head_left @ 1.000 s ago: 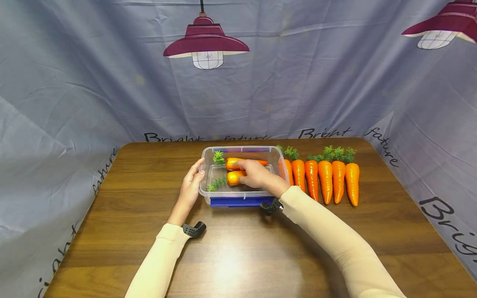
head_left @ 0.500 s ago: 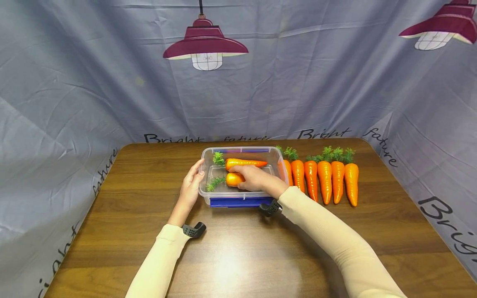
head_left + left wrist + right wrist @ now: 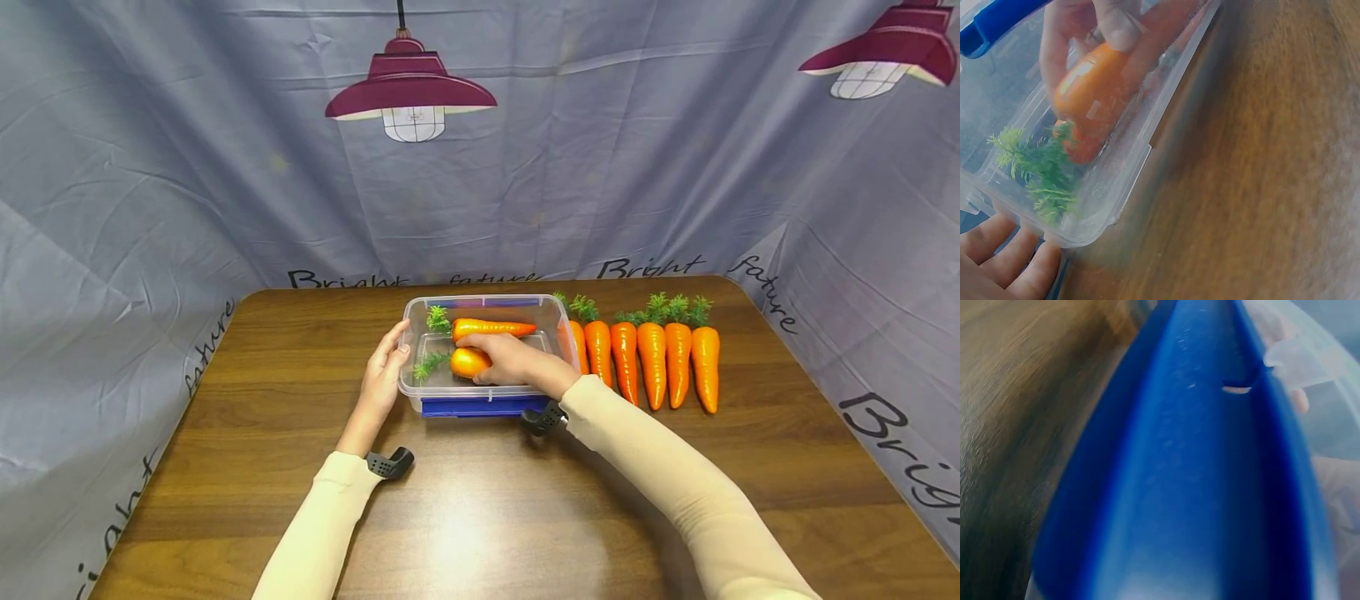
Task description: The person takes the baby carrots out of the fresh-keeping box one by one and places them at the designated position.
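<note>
A clear plastic food container point(image 3: 558, 390) with blue clips holds two carrots with green tops. My right hand point(image 3: 513, 360) reaches inside it and grips the nearer carrot point(image 3: 468, 363) by its thick end, low along the near wall. In the left wrist view, the thumb and fingers straddle this carrot point(image 3: 1094, 81), its feathery leaves point(image 3: 1041, 169) pointing to the container's left end. The farther carrot point(image 3: 491, 327) lies along the back wall. My left hand point(image 3: 382, 375) rests against the left end with fingers extended. The blue clip point(image 3: 1191, 456) fills most of the right wrist view.
Right of the container, several carrots point(image 3: 654, 367) lie side by side on the wooden table point(image 3: 465, 492), tops toward the back. The leftmost one is partly behind the container wall. A grey printed curtain point(image 3: 525, 200) stands behind the table.
My right hand has shifted slightly nearer with the front carrot, bringing it closer to the near wall. The back carrot, partly covered before, now shows in full. My left hand keeps its place.
</note>
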`<state>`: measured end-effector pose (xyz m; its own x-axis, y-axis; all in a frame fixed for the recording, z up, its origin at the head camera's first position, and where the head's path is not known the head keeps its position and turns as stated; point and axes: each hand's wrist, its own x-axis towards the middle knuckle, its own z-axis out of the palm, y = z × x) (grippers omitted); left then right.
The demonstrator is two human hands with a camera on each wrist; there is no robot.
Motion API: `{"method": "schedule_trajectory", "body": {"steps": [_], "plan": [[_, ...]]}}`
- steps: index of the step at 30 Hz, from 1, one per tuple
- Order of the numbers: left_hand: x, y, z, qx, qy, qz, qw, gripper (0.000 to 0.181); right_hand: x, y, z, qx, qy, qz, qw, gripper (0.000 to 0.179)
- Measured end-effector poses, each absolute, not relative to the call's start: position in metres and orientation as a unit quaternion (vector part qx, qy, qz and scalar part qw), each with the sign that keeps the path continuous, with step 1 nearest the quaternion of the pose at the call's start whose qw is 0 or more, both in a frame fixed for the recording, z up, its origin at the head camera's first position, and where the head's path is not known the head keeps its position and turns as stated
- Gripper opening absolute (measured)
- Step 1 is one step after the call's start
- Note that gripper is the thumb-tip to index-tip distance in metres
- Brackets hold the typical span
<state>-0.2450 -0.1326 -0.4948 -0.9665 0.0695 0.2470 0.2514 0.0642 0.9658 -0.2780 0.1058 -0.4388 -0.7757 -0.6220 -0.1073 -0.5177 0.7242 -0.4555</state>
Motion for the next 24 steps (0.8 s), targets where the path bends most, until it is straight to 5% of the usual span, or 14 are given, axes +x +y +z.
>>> {"method": "schedule_trajectory", "body": {"steps": [15,24], "plan": [[-0.245,-0.132,-0.494,-0.116,-0.720,-0.680,0.071,0.047,-0.271,0.139,-0.405,-0.196,0.863,-0.465,-0.026,0.070],[-0.244,-0.132,-0.494,-0.112,-0.723,-0.678,0.071,0.048,-0.260,0.206,-0.370,-0.126,0.851,-0.507,-0.059,0.069]]}}
